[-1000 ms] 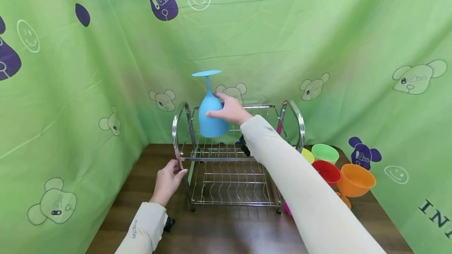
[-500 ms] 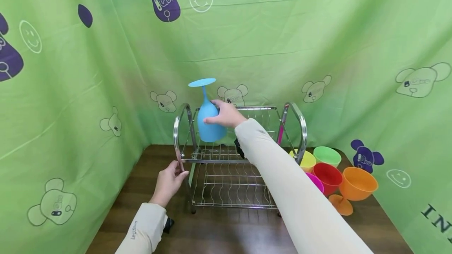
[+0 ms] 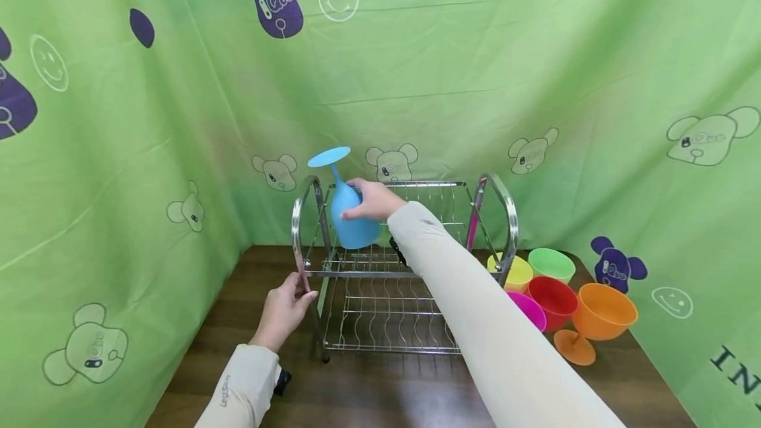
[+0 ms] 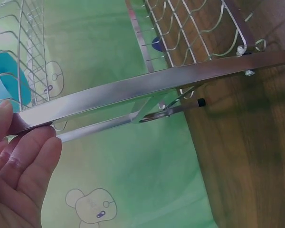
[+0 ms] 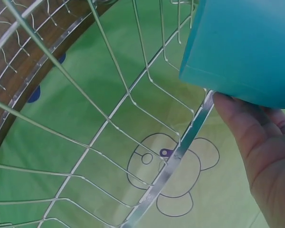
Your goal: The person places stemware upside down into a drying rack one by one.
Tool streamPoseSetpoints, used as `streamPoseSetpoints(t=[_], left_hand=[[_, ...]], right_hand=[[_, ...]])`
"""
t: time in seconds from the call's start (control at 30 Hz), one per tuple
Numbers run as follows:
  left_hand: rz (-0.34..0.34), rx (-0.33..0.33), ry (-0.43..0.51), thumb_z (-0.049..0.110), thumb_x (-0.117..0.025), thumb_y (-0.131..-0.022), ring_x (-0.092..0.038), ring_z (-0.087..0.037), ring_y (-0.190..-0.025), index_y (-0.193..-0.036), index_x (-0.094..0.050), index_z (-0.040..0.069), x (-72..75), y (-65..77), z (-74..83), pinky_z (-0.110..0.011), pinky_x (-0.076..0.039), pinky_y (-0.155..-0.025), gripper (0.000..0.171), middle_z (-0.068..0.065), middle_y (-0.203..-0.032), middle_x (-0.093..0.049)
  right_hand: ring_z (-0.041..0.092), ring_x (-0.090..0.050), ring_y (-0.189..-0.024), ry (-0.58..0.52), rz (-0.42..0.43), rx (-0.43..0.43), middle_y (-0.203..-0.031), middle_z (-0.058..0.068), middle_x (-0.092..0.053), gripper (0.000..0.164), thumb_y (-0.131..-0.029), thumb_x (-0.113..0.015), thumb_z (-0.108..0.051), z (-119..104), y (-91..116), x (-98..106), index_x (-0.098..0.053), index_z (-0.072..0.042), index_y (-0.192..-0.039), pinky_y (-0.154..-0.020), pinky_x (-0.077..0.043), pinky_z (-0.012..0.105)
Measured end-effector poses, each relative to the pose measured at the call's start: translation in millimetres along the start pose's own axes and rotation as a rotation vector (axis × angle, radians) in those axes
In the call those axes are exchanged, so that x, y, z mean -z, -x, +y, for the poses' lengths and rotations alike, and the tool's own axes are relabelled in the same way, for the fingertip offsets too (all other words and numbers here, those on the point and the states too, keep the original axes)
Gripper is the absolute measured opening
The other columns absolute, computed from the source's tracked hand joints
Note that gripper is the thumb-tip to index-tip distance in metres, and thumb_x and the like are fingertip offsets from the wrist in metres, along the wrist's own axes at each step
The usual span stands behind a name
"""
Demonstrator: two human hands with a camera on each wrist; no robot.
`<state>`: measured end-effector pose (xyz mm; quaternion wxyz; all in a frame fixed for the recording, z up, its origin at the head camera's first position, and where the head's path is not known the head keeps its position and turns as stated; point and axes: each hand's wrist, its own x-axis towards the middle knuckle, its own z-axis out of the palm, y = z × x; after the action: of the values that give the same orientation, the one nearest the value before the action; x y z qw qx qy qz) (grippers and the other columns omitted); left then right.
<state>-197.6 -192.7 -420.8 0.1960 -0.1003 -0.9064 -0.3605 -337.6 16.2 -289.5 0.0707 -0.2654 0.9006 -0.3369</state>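
A blue plastic goblet [image 3: 354,224] is held upside down and tilted, its round foot up and leaning left. My right hand [image 3: 376,201] grips its bowl, thumb in front and fingers behind. The goblet's mouth hangs close over the upper tier of a two-tier metal dish rack [image 3: 368,274]; in the right wrist view the blue bowl [image 5: 242,52] overlaps the rack's wires. At the rack's left front, my left hand [image 3: 284,309] pinches the flat metal upright [image 4: 133,90] between thumb and fingers.
Right of the rack stand several goblets: yellow [image 3: 517,274], green [image 3: 553,264], red [image 3: 554,302], magenta [image 3: 531,311] and orange [image 3: 603,312]. All rest on a brown wooden table [image 3: 380,388]. A green printed curtain [image 3: 380,84] hangs behind and at both sides.
My right hand has lowered the blue goblet toward the upper tier and slightly left, tipping its foot further left. My left hand stays on the rack's upright.
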Motion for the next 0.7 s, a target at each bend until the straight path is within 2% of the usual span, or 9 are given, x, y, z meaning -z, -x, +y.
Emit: streamPoseSetpoints(t=[0.37,0.5,0.7], left_hand=[[0.011,-0.019,0.01,0.002,-0.073,-0.083,-0.071,-0.037,-0.086,-0.102,-0.058,-0.001,-1.3,-0.8,-5.5,-0.044,-0.057,-0.071,0.024,-0.024,-0.089,-0.071],[0.001,-0.001,0.016,0.003,-0.072,-0.084,-0.07,-0.037,-0.088,-0.104,-0.058,-0.001,-0.6,-1.5,-5.6,-0.045,-0.057,-0.072,0.025,-0.024,-0.091,-0.071],[-0.038,0.073,0.066,0.001,-0.071,-0.085,-0.07,-0.038,-0.092,-0.101,-0.058,-0.002,-1.8,-1.1,-4.5,-0.043,-0.057,-0.073,0.022,-0.025,-0.097,-0.07]], right_hand=[[0.037,-0.053,-0.123,0.002,-0.052,-0.001,-0.14,0.024,-0.049,0.085,-0.083,-0.074,-0.025,3.0,-3.0,-3.9,-0.029,0.0,-0.15,-0.102,-0.044,0.047],[0.038,-0.051,-0.125,-0.016,-0.051,0.001,-0.142,0.025,-0.046,0.086,-0.082,-0.075,-0.022,1.5,-2.7,-3.3,-0.028,0.003,-0.149,-0.104,-0.042,0.047],[0.039,-0.049,-0.128,0.018,-0.068,-0.019,-0.142,0.028,-0.045,0.088,-0.082,-0.076,-0.021,3.3,-0.3,-2.0,-0.026,0.006,-0.149,-0.106,-0.041,0.044]])
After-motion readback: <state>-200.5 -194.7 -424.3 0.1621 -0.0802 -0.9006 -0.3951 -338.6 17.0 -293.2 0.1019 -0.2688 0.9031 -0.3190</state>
